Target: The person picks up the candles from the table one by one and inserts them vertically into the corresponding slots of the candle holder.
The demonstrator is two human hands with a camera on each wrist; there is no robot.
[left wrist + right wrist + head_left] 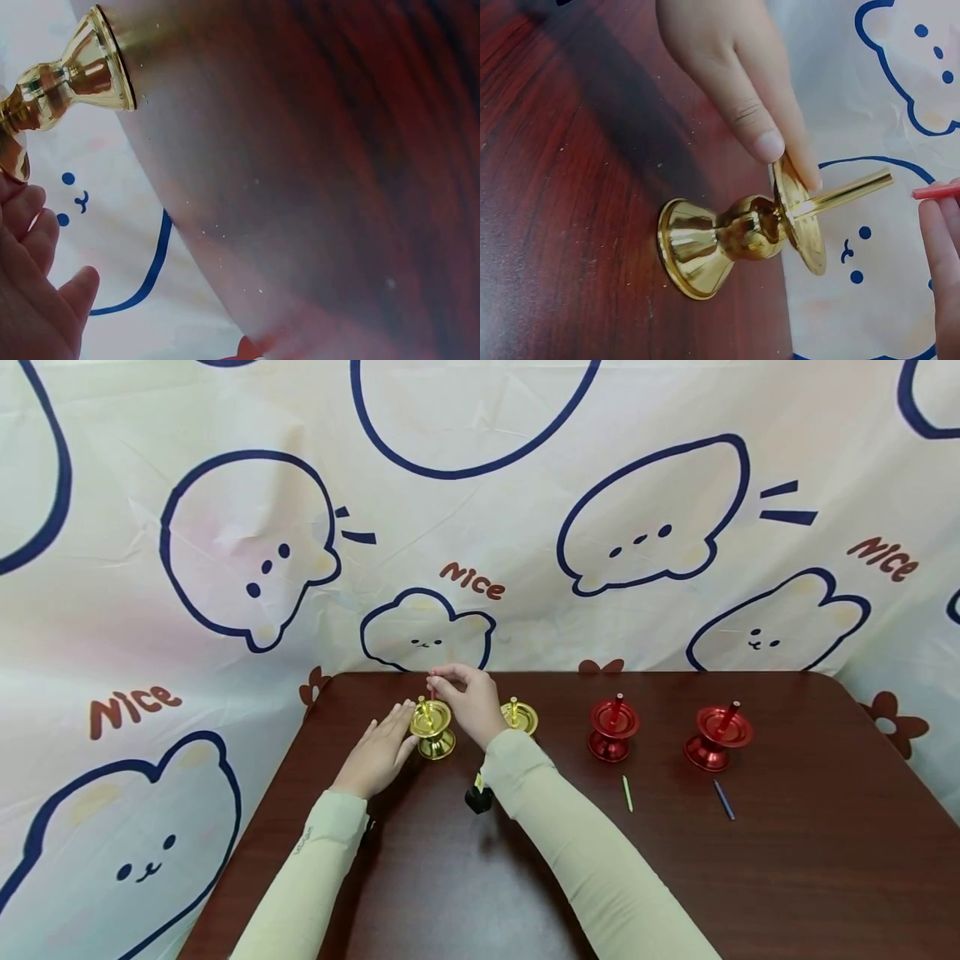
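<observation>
A gold candle holder (435,745), with a round dish and an upright tube at its centre, stands on the table. My left hand (377,752) touches the dish rim from the left, its fingers straight. In the right wrist view, the left thumb and fingertips are right at the dish edge, beside the gold tube (851,193). Between thumb and fingertips, my right hand (471,700) pinches a thin red candle (937,193), its lower end close to the tube's top. A second gold holder (522,717) stands just right of this hand, its base hidden by the sleeve.
Two red candle holders (613,727) (717,737) stand to the right on the dark wooden table (825,843). A green candle (627,793) and a blue candle (723,800) lie in front of them. A printed cloth (517,543) hangs behind the table.
</observation>
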